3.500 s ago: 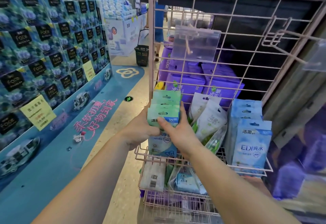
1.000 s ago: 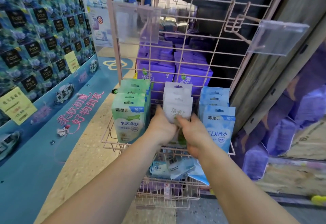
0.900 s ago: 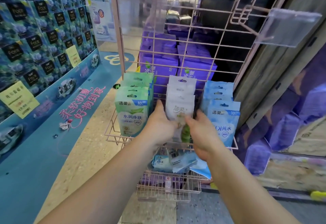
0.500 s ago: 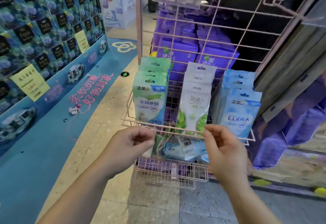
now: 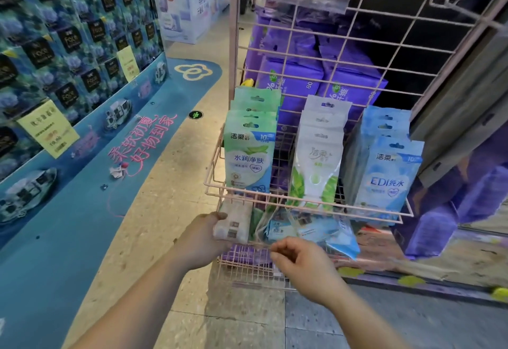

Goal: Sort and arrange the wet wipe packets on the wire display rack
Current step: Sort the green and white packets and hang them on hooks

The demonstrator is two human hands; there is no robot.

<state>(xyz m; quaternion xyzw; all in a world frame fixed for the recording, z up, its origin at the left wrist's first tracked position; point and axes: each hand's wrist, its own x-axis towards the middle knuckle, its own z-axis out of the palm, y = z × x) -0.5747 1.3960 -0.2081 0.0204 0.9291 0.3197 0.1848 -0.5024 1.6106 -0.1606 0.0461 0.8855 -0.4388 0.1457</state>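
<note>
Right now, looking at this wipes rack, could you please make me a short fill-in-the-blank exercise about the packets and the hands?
1. The upper basket holds ____ upright rows of packets.
2. The middle row stands between a green row and a ____ row.
3. The left hand holds a pale packet in the ____ basket.
4. The right hand holds ____.

Answers: three; blue; lower; nothing

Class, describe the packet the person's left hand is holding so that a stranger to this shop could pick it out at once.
Find the pink wire rack, then its lower basket beneath the three hanging rows. At the basket's left end the left hand grips a pale packet. Unlike the jumbled blue packets beside it, it is whitish, showing small printed codes.
</note>
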